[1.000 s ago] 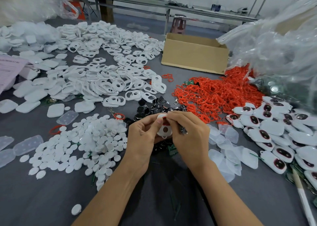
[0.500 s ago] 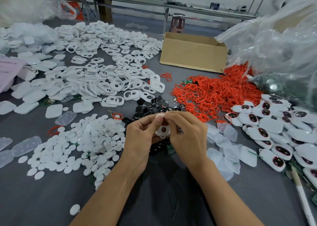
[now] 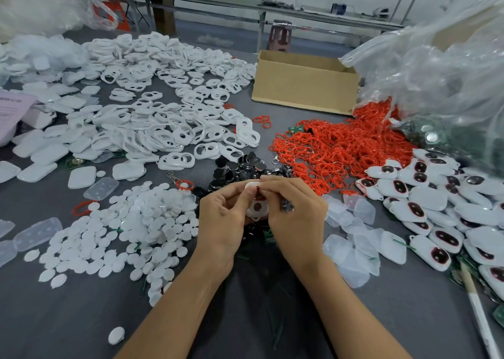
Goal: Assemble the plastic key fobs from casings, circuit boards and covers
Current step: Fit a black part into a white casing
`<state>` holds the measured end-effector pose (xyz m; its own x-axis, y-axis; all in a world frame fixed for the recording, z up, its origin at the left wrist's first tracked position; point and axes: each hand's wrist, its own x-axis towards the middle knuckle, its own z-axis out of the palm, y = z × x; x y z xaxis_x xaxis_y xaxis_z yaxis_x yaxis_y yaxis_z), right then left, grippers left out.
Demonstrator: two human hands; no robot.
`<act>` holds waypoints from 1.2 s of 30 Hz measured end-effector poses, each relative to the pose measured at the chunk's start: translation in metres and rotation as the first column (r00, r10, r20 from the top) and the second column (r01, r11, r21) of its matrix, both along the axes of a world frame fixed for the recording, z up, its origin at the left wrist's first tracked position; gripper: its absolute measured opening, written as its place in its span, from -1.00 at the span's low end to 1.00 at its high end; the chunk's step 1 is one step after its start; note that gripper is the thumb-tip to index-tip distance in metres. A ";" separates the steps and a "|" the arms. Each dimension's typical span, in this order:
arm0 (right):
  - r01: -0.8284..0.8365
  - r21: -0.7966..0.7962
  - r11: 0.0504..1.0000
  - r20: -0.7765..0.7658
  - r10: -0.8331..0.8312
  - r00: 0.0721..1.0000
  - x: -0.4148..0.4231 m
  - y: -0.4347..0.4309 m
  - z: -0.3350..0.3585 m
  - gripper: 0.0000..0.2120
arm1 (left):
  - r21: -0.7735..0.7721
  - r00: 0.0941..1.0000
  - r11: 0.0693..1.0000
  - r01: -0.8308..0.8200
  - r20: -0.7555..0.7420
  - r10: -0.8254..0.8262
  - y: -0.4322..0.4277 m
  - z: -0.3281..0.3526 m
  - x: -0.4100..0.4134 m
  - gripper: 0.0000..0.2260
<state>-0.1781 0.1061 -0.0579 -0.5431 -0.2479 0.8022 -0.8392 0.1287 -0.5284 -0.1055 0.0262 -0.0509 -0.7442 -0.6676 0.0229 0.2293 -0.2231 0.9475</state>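
Note:
Both hands meet over the grey table's middle around one white key fob casing (image 3: 257, 208) with dark red in its openings. My left hand (image 3: 222, 219) grips its left side, thumb on the top end. My right hand (image 3: 296, 216) pinches the top end from the right and also has a small dark part tucked under its fingers. Loose white casings (image 3: 169, 129) with two holes are heaped behind. Small black round parts (image 3: 242, 167) lie just beyond the hands.
White oval discs (image 3: 131, 227) spread at the left, red rubber rings (image 3: 335, 151) at the right. Finished white fobs (image 3: 447, 203) pile at the far right, clear covers (image 3: 354, 238) beside my right wrist. A cardboard box (image 3: 302, 85) and plastic bags (image 3: 436, 66) stand behind.
Both hands stay together on the same casing; the fingertips have shifted slightly at its top end.

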 end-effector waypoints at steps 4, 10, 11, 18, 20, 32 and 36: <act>-0.148 -0.082 0.986 0.335 0.167 0.927 -0.002 -0.002 0.002 -0.83 | 0.032 0.999 0.999 -0.033 -0.001 0.034 0.000 0.000 0.000 -0.85; -0.412 -0.357 0.838 0.706 0.531 0.468 -0.006 0.001 0.007 -0.73 | 0.061 0.997 0.997 0.055 -0.064 -0.051 -0.005 0.004 0.002 -0.83; -0.445 -0.357 0.821 0.725 0.544 0.422 -0.007 0.002 0.008 -0.74 | 0.053 0.995 0.996 0.069 -0.074 -0.065 -0.006 0.004 0.002 -0.81; -0.474 -0.234 0.849 0.687 0.489 0.537 -0.005 0.002 0.013 -0.80 | -0.052 0.998 0.999 0.012 -0.065 -0.015 -0.002 0.001 0.002 -0.85; -0.435 -0.201 0.878 0.674 0.446 0.589 -0.003 0.000 0.012 -0.80 | -0.109 0.999 0.994 -0.031 -0.039 0.027 -0.001 0.000 0.000 -0.84; -0.259 -0.028 0.966 0.583 0.226 0.781 -0.001 -0.006 0.009 -0.82 | 0.011 0.997 0.999 0.032 -0.065 -0.032 0.001 0.000 0.000 -0.84; -0.291 -0.076 0.954 0.621 0.274 0.735 -0.006 -0.001 0.014 -0.79 | 0.028 0.996 0.999 -0.034 -0.078 0.036 -0.003 0.002 -0.001 -0.84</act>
<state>-0.1843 0.1052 -0.0438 -0.8187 -0.4849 0.3077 -0.3300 -0.0412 -0.9431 -0.1065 0.0228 -0.0490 -0.7172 -0.6941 0.0622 0.3106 -0.2385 0.9201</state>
